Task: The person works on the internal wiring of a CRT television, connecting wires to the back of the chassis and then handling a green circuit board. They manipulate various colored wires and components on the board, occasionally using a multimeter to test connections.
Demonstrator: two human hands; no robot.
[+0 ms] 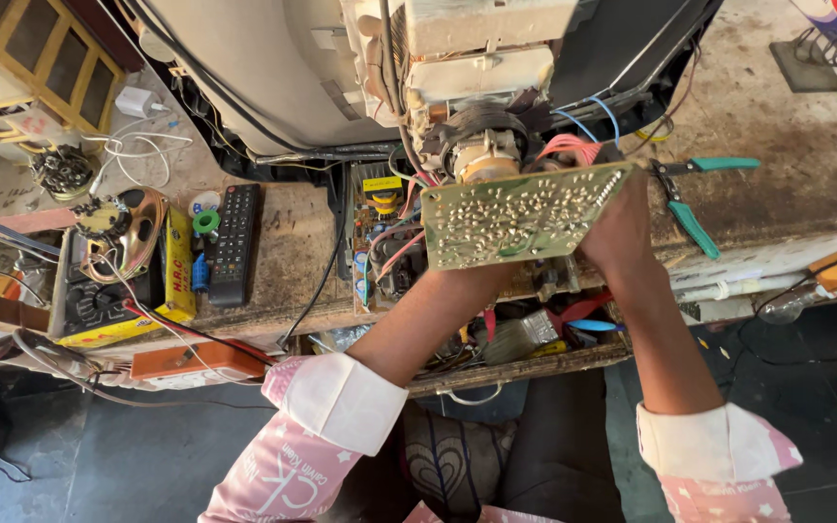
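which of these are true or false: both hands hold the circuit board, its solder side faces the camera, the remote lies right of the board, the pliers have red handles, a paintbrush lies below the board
1. Both hands hold the circuit board. True: the left hand is largely hidden under its lower edge, and the right hand grips its right end.
2. Its solder side faces the camera. True.
3. The remote lies right of the board. False: it lies to the left, on the workbench.
4. The pliers have red handles. False: they are green.
5. A paintbrush lies below the board. True.
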